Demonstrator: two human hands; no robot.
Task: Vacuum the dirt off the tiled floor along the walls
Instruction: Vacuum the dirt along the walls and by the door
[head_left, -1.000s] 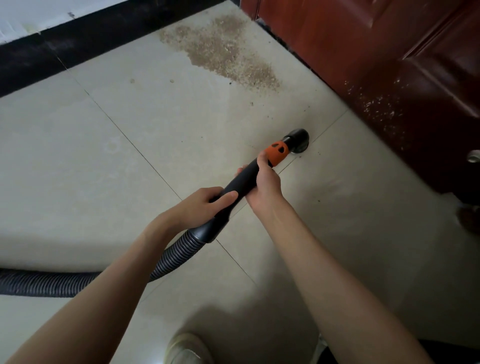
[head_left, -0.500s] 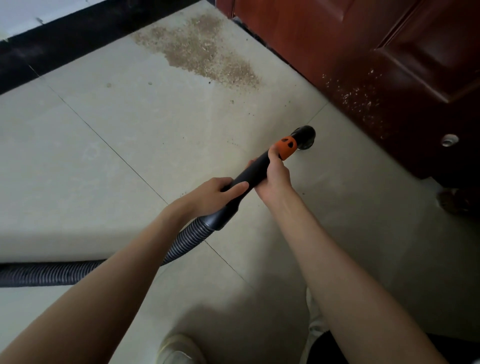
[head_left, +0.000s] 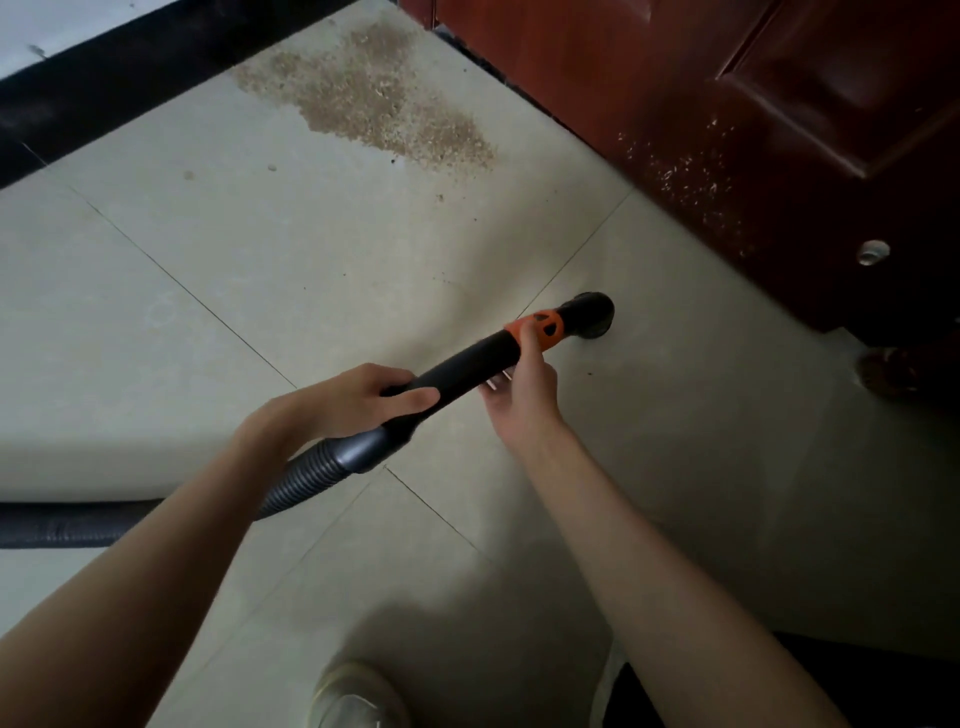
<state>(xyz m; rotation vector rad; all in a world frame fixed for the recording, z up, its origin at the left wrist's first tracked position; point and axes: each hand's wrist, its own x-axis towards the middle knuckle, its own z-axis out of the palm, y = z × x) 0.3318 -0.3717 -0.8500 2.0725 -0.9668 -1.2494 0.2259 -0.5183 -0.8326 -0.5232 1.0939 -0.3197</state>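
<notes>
In both hands (head_left: 363, 397) (head_left: 524, 395), vacuum wand (head_left: 467, 364)

A single wide-angle camera sits on the person's head and looks forward and steeply down. Both bare forearms reach in from the bottom edge, close to the lens. The pale beige tiled floor (head_left: 218, 291) fills most of the frame, bending outward toward the edges. The dark reddish-brown wooden door (head_left: 753, 104) crosses the upper right, a black baseboard strip (head_left: 130, 67) the upper left.
</notes>
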